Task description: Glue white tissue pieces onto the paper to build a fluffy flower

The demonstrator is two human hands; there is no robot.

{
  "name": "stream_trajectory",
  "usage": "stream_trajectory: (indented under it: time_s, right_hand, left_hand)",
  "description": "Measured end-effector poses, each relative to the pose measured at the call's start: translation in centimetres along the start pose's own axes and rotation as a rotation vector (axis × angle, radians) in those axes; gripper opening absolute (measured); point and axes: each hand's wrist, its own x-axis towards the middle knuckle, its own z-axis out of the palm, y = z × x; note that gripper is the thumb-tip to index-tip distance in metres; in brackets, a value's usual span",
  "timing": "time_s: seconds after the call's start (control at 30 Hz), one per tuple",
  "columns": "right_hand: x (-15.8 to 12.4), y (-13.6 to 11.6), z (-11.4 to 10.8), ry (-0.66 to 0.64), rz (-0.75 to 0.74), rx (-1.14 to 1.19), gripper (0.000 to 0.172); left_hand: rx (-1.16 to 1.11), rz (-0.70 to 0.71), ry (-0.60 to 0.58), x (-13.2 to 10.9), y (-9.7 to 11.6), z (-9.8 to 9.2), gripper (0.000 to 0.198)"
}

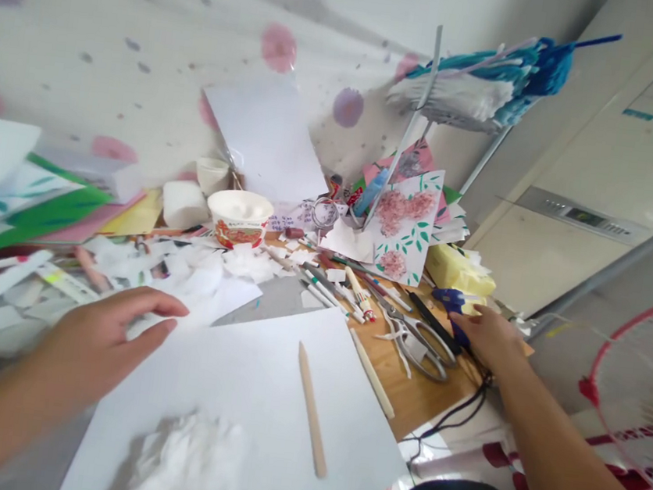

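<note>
My left hand (107, 334) hovers at the left edge of a white sheet (253, 370), thumb and forefinger apart with nothing between them. At the right edge of the table, my right hand (489, 338) is closed around a dark blue glue gun (451, 298), whose body is partly hidden by the fingers. A black cord (454, 417) hangs below that hand. On the sheet lie a pointed wooden stick (312, 412) and, nearer to me, a ruffled white clump (187, 461), blurred.
Scissors (435, 356), pens and a pale stick (371, 374) lie between the sheet and my right hand. White paper scraps (193, 273) cover the left and back. A paper bowl (239, 215) stands behind, flower-painted card (405, 226) beyond. A red-rimmed fan (636, 367) is at right.
</note>
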Motion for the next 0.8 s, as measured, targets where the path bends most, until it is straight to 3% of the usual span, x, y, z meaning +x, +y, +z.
stream_trajectory:
  time_s: [0.07, 0.17, 0.3, 0.37, 0.53, 0.8]
  right_hand:
    - [-2.5, -0.3, -1.5, 0.012, -0.076, -0.054, 0.026]
    - [-7.5, -2.7, -3.1, -0.024, -0.334, -0.039, 0.018]
    - [-14.2, -8.3, -3.7, -0.314, -0.936, 0.140, 0.017]
    - [-16.6, -10.8, -3.8, -0.412, -1.097, 0.179, 0.028]
    - [-19.8, -13.4, -3.3, -0.516, -1.251, 0.182, 0.032]
    - [-22.1, -13.1, -2.3, -0.428, -1.482, 0.142, 0.042]
  left_hand:
    - [0.016, 0.021, 0.009, 0.0, 0.5, 0.0, 0.022]
    - [0.050, 0.053, 0.027, -0.3, 1.0, 0.0, 0.022]
    - [0.159, 0.144, 0.020, -0.7, 1.2, 0.0, 0.024]
    - [0.201, 0.196, -0.026, -0.6, 1.0, 0.0, 0.025]
    - [0.246, 0.292, -0.177, 0.1, -0.1, 0.4, 0.028]
    - [0.282, 0.461, -0.256, -0.1, -0.9, 1.6, 0.042]
